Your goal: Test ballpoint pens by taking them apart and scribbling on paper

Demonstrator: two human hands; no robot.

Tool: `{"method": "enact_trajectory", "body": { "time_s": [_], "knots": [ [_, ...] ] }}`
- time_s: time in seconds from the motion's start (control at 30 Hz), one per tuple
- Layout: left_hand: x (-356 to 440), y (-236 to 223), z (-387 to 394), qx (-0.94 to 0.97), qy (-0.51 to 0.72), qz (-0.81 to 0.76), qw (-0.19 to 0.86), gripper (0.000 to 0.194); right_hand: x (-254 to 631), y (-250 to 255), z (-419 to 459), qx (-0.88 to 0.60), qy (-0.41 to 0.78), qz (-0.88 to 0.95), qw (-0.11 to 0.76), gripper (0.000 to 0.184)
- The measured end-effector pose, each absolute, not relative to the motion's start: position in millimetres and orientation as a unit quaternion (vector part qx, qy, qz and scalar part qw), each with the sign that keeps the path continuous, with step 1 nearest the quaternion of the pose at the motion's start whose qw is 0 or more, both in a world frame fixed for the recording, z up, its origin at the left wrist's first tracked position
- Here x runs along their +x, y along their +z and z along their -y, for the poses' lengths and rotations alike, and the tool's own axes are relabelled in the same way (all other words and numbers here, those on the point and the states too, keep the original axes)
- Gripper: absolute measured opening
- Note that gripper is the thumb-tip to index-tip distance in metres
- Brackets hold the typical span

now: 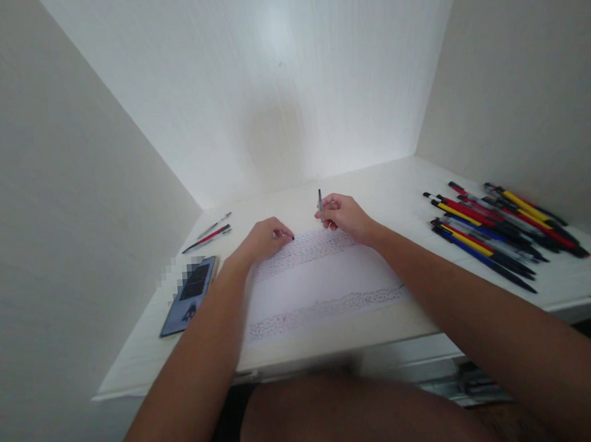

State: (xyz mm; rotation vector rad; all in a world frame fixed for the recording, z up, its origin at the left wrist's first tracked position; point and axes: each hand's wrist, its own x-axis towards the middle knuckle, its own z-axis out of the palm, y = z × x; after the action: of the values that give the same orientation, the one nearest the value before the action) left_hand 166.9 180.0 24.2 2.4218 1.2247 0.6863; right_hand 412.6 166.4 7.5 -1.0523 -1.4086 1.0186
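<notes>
A sheet of paper [304, 284] lies on the white desk, with bands of small handwriting across its top and bottom and a blank band between. At its upper edge, my right hand [344, 213] pinches a slim clear pen [319, 201], held upright with its dark end up. The pen's lower end is partly hidden by the fingers. My left hand [270, 236] rests at the sheet's upper left, thumb and fingers closed on a small black piece [292, 238], perhaps a pen cap; it is too small to be sure.
Many black, red, yellow and blue pens [491, 226] are heaped at the right. On the left lie a few pens [209, 238] and a phone [192, 294] with its screen lit. White walls enclose the desk [333, 349] at the back and sides.
</notes>
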Motion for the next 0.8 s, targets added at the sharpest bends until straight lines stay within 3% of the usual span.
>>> {"method": "enact_trajectory", "body": {
  "time_s": [0.27,0.53,0.8],
  "knots": [
    [167.6,12.6,-189.1,0.855,0.245,-0.438,0.133,0.007,413.3,3.8,-166.7,-0.429,0.434,0.599,0.52,0.019],
    [178.1,4.0,-197.2,0.894,0.206,-0.396,0.047,0.018,414.1,3.5,-166.7,-0.434,0.423,0.618,0.501,0.017],
    [180.8,11.0,-188.4,0.879,0.195,-0.429,0.074,0.016,412.5,8.3,-159.2,-0.427,0.416,0.64,0.485,0.02]
  ]
}}
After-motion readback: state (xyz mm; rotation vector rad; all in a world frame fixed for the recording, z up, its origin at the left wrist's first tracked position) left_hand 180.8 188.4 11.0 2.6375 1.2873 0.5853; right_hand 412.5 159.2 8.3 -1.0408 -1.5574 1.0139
